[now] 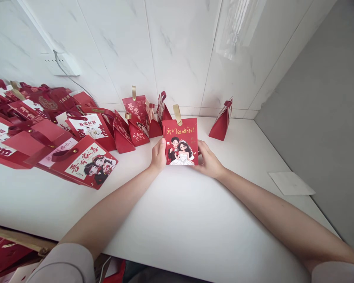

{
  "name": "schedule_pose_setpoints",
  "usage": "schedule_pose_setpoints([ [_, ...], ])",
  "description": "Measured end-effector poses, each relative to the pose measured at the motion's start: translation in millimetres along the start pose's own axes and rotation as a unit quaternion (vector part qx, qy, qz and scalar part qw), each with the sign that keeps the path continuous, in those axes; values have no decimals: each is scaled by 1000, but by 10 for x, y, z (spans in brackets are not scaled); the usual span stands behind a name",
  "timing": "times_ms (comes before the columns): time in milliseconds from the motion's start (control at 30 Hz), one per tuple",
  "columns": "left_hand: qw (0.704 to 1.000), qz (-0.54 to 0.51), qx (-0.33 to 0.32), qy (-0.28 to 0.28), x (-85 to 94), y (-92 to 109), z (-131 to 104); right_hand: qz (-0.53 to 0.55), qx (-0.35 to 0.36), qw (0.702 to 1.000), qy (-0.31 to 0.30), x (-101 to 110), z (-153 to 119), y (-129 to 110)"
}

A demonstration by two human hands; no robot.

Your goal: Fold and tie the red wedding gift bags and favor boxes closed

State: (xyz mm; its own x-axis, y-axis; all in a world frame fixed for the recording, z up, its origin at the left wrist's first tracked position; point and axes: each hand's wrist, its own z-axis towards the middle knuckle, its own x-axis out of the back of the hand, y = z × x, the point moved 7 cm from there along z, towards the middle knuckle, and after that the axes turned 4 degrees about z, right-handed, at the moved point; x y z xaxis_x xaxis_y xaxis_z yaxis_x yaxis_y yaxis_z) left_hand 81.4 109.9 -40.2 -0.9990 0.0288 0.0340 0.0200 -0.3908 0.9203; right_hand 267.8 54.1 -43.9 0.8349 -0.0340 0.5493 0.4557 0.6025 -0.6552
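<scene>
Between my two hands stands a red gift box (181, 143) with a cartoon couple and gold writing on its front and a gold ribbon loop (177, 114) on top. My left hand (159, 154) grips its left edge, thumb toward the front. On the opposite side, my right hand (209, 160) holds the right edge, its fingers partly hidden behind the box. Just behind and to the left are a taller red box with a gold loop (137, 118) and several narrow red boxes. Off to the right, a triangular red box (221, 124) stands alone near the wall.
Many red boxes with ribbon handles crowd the left of the white table (177, 220), the nearest being a box with a couple print (90, 163). A white paper (291, 183) lies at the right edge. A cable (70, 76) hangs from the wall socket (60, 64).
</scene>
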Motion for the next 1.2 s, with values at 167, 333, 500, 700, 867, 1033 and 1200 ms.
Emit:
schedule_pose_setpoints([
  [167, 1000, -1, 8, 2, 3, -24, 2, 0, -4, 1000, -2, -4, -2, 23],
  [333, 1000, -3, 8, 2, 7, -22, -1, 7, -4, 1000, -2, -9, 0, 15],
  [500, 1000, 1, 8, 2, 5, -4, -6, 7, -3, 1000, -2, -11, 4, 21],
  [700, 1000, -3, 9, 1, 1, 3, -2, 5, -4, 1000, -3, -11, -1, 29],
  [867, 1000, -3, 12, 3, 0, -15, 2, 2, -10, 1000, -4, -13, 2, 27],
  [1033, 1000, -10, 11, 1, -10, -23, 3, 9, -5, 1000, -3, -10, 2, 20],
  [1200, 1000, -15, 11, 1, -9, -23, 4, 7, -9, 1000, -2, -7, -4, 27],
])
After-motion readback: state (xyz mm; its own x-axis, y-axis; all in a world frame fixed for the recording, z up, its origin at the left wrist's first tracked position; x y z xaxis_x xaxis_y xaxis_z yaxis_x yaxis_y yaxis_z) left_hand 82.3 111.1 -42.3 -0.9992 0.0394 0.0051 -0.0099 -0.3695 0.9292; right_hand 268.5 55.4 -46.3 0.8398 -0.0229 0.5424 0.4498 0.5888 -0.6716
